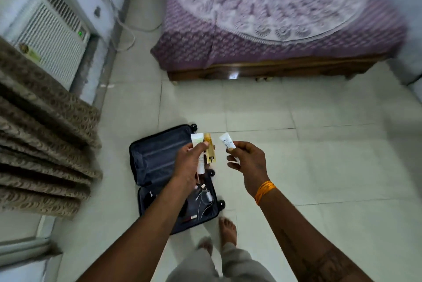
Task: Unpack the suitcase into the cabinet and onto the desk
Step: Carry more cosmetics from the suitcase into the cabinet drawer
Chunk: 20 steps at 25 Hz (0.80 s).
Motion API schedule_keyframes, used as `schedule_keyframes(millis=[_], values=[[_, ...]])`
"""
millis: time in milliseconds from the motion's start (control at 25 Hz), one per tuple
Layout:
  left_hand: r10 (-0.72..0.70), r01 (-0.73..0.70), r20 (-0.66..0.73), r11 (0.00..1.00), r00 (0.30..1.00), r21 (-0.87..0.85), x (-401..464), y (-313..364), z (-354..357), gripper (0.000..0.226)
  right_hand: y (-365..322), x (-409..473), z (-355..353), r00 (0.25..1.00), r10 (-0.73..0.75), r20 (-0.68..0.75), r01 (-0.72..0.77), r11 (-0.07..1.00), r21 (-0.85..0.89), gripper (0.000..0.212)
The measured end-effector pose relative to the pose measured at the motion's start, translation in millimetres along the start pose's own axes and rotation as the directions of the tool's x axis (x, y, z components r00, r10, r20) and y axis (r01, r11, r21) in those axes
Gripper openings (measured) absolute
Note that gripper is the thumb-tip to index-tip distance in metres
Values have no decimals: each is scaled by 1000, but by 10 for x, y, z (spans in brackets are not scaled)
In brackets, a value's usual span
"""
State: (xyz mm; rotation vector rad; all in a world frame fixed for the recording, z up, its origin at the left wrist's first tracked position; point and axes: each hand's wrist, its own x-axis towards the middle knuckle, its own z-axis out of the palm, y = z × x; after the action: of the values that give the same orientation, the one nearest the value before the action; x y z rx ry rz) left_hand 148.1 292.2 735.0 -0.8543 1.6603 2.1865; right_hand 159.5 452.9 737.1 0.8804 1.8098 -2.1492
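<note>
From the head camera, looking down, the left hand gripped two tubes side by side over the open suitcase: a white tube with a pale green top and, just to its right, a yellow tube. The thumb lay curled across the front of the white tube, and both tubes stuck up past the fingers, the yellow one also showing below the thumb. The right hand pinched a small white tube between thumb and fingertips, its upper end tilted toward the left hand; the two hands were near each other but apart. An orange thread band circled the right wrist.

The dark suitcase lay spread flat on the pale tiled floor, directly beneath the left hand. Its nearer half held white cables and a few small items too blurred to name. Bare feet stood just beside its near corner. A bed with a purple patterned cover stood beyond, a window air conditioner and a brown curtain to the left.
</note>
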Motion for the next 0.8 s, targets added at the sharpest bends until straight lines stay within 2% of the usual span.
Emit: schedule_keyframes(millis=[80,160,280,400,560,720,800], values=[[39,-42,81,999,996,34,-119,106,247,15,-140,-192,-225,994,-45,-96,52,996,76,21],[83,-102,162,989,983,111,-226,180,464,6,-229,-405,-413,981,-82,-173,105,986,129,21],[82,-163,361,966,929,200,-509,118,779,6,-271,-840,-837,935,-130,-329,201,961,192,19],[3,-165,533,953,846,256,-817,-83,1051,13,-153,-1274,-1303,863,-125,-489,279,925,256,17],[-102,-167,649,926,754,339,-1282,-471,1496,32,109,-1849,-1874,763,-87,-641,350,889,296,16],[-218,-219,783,886,583,409,-1899,-914,2103,15,288,-2412,-2582,613,-45,-789,447,843,300,17],[-260,-237,803,867,537,439,-2129,-1147,2374,15,364,-2632,-2884,560,-16,-828,480,821,309,18]])
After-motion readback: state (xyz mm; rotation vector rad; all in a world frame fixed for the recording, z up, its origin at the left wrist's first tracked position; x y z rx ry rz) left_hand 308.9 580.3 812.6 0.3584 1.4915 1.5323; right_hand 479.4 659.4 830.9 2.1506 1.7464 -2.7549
